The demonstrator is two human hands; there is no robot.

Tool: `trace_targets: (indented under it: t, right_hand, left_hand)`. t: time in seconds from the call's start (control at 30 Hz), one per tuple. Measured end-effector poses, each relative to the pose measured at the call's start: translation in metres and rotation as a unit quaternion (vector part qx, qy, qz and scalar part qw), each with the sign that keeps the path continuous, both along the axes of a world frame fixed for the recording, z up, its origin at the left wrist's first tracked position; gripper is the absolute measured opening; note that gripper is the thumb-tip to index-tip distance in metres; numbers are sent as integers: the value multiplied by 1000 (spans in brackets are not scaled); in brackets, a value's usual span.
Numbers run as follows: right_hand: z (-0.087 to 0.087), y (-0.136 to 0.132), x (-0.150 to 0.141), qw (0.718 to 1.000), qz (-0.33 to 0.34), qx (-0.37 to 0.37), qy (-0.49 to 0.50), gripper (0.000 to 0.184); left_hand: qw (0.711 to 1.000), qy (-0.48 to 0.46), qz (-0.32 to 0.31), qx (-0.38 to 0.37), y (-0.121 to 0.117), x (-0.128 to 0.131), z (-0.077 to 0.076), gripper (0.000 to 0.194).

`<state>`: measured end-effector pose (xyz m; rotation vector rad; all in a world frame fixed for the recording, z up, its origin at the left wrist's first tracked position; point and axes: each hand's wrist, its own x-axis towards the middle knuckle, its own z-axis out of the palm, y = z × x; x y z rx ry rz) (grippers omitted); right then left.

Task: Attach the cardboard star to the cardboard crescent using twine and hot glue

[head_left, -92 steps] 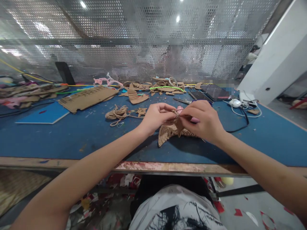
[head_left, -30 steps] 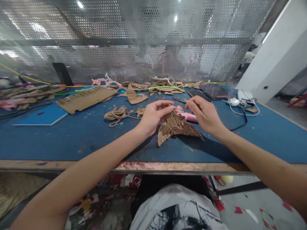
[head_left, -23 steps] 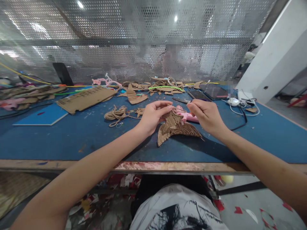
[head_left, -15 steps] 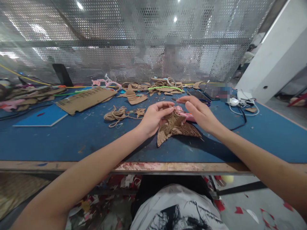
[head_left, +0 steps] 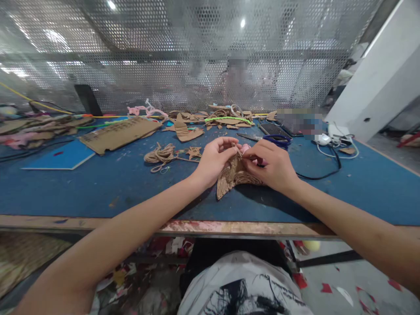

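In my hands is a tail-shaped cardboard piece [head_left: 225, 183] covered with curved rows of brown twine, its flared end toward me. My left hand [head_left: 214, 161] grips its upper left side, with thumb and fingers closed. My right hand [head_left: 271, 164] is closed in a pinch at the top of the piece, where a strand of twine shows between the hands; the fingertips are partly hidden. A coil of twine [head_left: 160, 154] lies to the left, its strand running toward my left hand. Something pink [head_left: 245, 148] is mostly hidden behind my right hand.
Beyond my right hand lie blue-handled scissors [head_left: 278, 139] and a dark phone-like slab [head_left: 272, 129]. Cardboard scraps [head_left: 185, 131] line the back, before a perforated metal screen [head_left: 157, 83]. A cardboard sheet [head_left: 120, 134] and blue board [head_left: 59, 156] lie left; a white mouse-like device [head_left: 324, 139] and cables lie right.
My right hand has come down and closed from a spread pose into a pinch at the top of the piece, uncovering the scissors. My left hand keeps its grip.
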<state>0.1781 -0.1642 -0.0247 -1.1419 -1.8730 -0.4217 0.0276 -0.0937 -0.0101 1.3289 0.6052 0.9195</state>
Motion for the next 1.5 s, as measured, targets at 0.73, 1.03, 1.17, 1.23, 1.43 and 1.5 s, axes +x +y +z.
trace_targets:
  t: [0.73,1.03,1.17,1.23,1.43,1.5]
  right_hand:
    - [0,0,-8,880,14,-251,404,17]
    - [2,-1,-7,888,13,-248,388,13]
    - [4,-3,-8,895,7,-254,366,12]
    - [4,-3,-8,902,-2,-253,349,10]
    - [7,-5,-11,925,-39,-229,299,5]
    - [9,-7,-12,920,-20,-231,316,8]
  left_hand:
    - [999,-44,-17,-17,-3,2,-1,16]
    - [999,-29,-40,-20,-7,1,-1,14]
    - [998,-20,-43,38,-7,1,-2,21]
    - [996,-15,-40,80,-6,1,-4,23]
    - [994,-13,-27,108,-5,1,-6,19]
    - [995,-15,-18,94,-5,2,-5,19]
